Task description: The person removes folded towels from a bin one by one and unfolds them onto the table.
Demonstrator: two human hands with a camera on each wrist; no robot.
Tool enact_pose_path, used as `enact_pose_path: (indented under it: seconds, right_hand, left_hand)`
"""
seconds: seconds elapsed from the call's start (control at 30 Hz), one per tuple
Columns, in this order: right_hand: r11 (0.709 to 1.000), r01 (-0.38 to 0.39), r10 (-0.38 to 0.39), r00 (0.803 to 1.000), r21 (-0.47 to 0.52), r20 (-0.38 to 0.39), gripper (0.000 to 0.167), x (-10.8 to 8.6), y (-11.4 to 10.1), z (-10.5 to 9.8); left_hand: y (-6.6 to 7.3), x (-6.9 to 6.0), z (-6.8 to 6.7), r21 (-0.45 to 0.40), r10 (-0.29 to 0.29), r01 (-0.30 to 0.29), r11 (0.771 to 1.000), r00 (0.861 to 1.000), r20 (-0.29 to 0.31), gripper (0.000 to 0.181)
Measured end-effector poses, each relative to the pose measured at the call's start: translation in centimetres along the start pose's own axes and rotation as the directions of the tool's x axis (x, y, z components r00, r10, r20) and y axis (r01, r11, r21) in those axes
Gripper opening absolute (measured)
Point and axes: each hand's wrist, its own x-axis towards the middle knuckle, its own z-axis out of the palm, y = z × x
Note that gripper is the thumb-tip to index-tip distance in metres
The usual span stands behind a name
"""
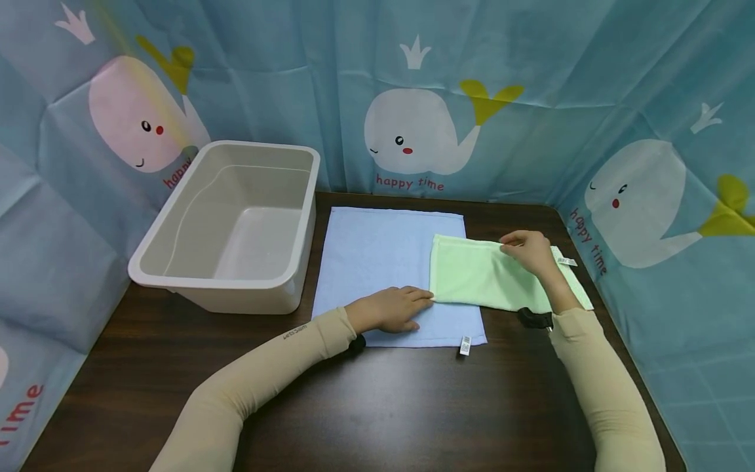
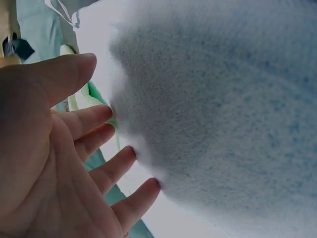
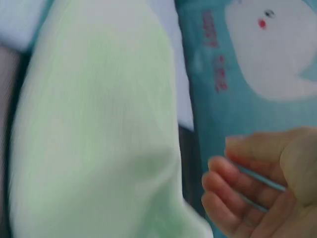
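Observation:
A light blue towel (image 1: 377, 252) lies flat on the dark table, its white tag at the front right. Across its right part and beyond it stretches a light green towel (image 1: 468, 272), folded into a long strip with a few wrinkles. My left hand (image 1: 396, 309) rests on the blue towel, fingers spread, fingertips at the green one's near left corner. Over the far edge of the green towel is my right hand (image 1: 527, 250). In the right wrist view that hand's fingers (image 3: 225, 191) bend loosely beside the green cloth (image 3: 94, 119), with nothing between thumb and fingers.
A pale grey plastic tub (image 1: 301, 262) stands at the left of the table, nothing visible inside. Blue curtains (image 1: 271, 98) printed with whales enclose the back and both sides. Bare wood (image 1: 413, 406) shows along the table's front.

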Motion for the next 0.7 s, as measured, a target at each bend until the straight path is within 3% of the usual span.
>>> enact_pose_path:
  seconds: [0.13,0.33,0.47,0.7]
  right_hand:
    - [0.992,0.101,-0.114,0.978,0.079,0.172,0.032,2.7,-2.4,2.4]
    - [0.976,0.178,-0.208,0.933,0.123,0.294,0.03,5.3,-4.6,5.9]
    - [0.971,0.212,-0.238,0.917,0.113,0.319,0.03,6.1,-5.3,7.2]
    - [0.969,0.221,-0.245,0.924,0.113,0.293,0.025,6.3,-5.7,7.7]
  left_hand:
    - [-0.1,0.0,0.0,-0.023,0.0,0.0,1.0,1.0,0.0,0.062]
    - [-0.3,0.2,0.2,-0.046,0.009,-0.009,0.999,1.0,0.0,0.063]
    - [-0.3,0.1,0.3,-0.056,0.007,-0.007,0.998,1.0,-0.003,0.064]
    - [-0.4,-0.1,0.1,-0.101,-0.003,0.002,0.995,1.0,-0.017,0.064]
